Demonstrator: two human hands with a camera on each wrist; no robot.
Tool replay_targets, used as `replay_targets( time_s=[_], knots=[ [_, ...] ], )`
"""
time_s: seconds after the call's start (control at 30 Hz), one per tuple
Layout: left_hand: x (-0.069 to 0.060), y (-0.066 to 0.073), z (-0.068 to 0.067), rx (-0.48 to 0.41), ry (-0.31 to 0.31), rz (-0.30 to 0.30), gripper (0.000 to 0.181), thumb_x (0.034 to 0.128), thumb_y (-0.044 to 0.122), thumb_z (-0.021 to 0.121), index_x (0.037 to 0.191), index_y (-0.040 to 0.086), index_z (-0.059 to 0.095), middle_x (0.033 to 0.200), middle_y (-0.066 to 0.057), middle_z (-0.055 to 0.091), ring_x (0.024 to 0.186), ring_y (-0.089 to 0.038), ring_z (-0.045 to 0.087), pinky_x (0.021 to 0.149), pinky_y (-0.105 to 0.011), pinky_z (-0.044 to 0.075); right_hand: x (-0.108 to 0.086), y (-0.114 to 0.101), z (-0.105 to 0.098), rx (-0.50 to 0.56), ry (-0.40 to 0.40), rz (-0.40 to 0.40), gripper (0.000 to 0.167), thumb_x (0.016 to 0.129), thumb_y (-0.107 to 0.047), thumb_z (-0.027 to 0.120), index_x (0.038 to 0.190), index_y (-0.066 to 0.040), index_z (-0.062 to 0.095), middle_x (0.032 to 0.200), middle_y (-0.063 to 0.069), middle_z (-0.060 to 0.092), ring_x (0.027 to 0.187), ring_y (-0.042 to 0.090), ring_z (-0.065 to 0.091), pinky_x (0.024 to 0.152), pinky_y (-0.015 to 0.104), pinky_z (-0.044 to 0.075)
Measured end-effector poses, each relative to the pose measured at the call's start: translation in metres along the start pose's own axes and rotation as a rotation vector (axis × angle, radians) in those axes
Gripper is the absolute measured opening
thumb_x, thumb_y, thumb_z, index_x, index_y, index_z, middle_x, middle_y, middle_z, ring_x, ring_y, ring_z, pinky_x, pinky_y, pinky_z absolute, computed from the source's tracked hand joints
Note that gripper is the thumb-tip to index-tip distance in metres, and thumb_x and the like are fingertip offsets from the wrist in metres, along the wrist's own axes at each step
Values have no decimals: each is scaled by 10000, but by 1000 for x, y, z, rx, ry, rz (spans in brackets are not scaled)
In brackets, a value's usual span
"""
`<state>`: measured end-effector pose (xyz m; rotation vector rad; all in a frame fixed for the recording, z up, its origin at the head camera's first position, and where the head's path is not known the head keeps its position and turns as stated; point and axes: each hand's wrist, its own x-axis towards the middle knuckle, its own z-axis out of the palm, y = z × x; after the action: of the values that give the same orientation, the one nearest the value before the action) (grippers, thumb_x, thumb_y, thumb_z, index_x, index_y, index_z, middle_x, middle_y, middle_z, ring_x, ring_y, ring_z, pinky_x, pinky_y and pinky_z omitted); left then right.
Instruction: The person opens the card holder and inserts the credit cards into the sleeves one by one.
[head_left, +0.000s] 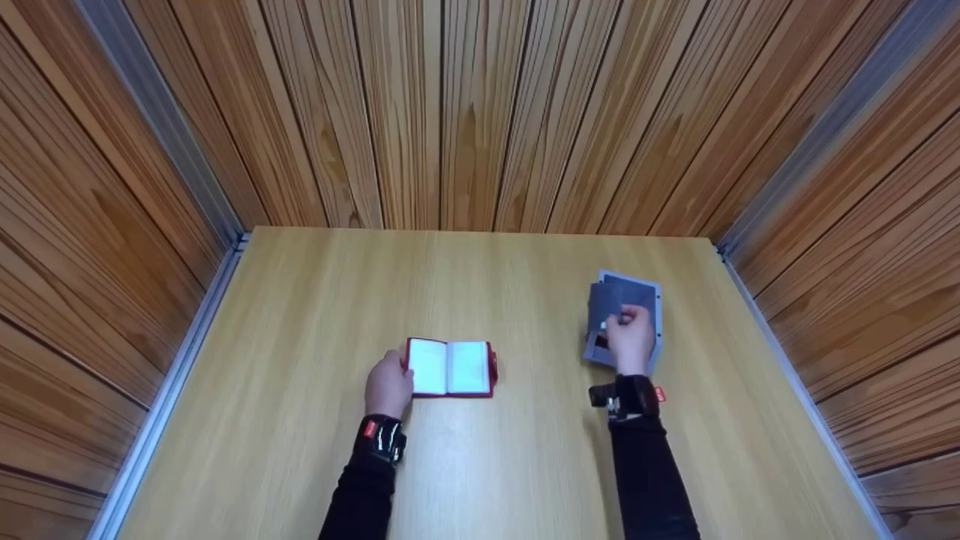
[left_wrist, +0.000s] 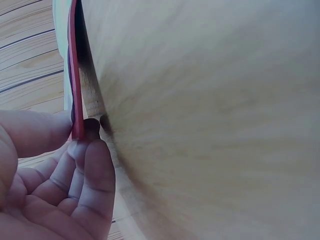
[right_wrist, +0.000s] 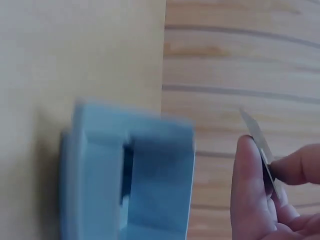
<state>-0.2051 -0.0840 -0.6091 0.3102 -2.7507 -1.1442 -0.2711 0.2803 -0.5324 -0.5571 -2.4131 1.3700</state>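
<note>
A small red card holder (head_left: 470, 367) lies spread open on the table, its pale sleeve pages facing up. My left hand (head_left: 388, 384) pinches its left cover edge; in the left wrist view, thumb and fingers meet on the red cover (left_wrist: 75, 75). Farther right, my right hand (head_left: 632, 337) is over a grey-blue open box (head_left: 658, 315). Between thumb and fingers it pinches a thin card (right_wrist: 257, 134), seen nearly edge-on in the right wrist view. The box (right_wrist: 102, 165) looks blurred there, and my hand covers part of its inside in the head view.
The light wooden table (head_left: 330, 300) runs back to a wood-panelled wall (head_left: 480, 112). Panelled side walls with metal rails (head_left: 161, 405) border it at left and right. Bare tabletop separates the card holder from the box.
</note>
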Motion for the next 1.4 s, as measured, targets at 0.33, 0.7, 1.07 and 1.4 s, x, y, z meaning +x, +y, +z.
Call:
replay_targets(
  time_s=[0.33,0.7,1.07,1.4],
  knots=[
    [-1,1,-1,-12,-23,-44,110,881,10,686,934,-24,596,882,-160,665,850,-344,643,736,-470,501,-47,-6,49,88,-235,-41,272,854,-8,581,1103,86,525,974,211,592,711,326,664,600,341,561],
    [-1,0,-2,-16,-23,-30,121,875,7,686,952,-33,602,908,-178,675,875,-363,649,766,-483,506,-97,-21,99,46,-415,-190,197,802,8,637,978,22,550,867,111,588,755,227,590,631,314,527],
    [0,-1,0,-10,14,10,126,850,-9,694,924,-36,596,864,-179,667,842,-371,647,741,-497,496,-125,-29,128,-25,-494,-340,323,812,41,673,1109,40,546,808,37,549,674,138,506,623,302,466],
    [0,0,-1,-22,-13,-21,118,861,4,692,914,-20,589,859,-160,660,840,-359,640,747,-491,494,-135,-26,152,-190,-491,-357,334,812,26,676,1109,39,524,815,85,617,731,232,587,667,383,504]
  ],
)
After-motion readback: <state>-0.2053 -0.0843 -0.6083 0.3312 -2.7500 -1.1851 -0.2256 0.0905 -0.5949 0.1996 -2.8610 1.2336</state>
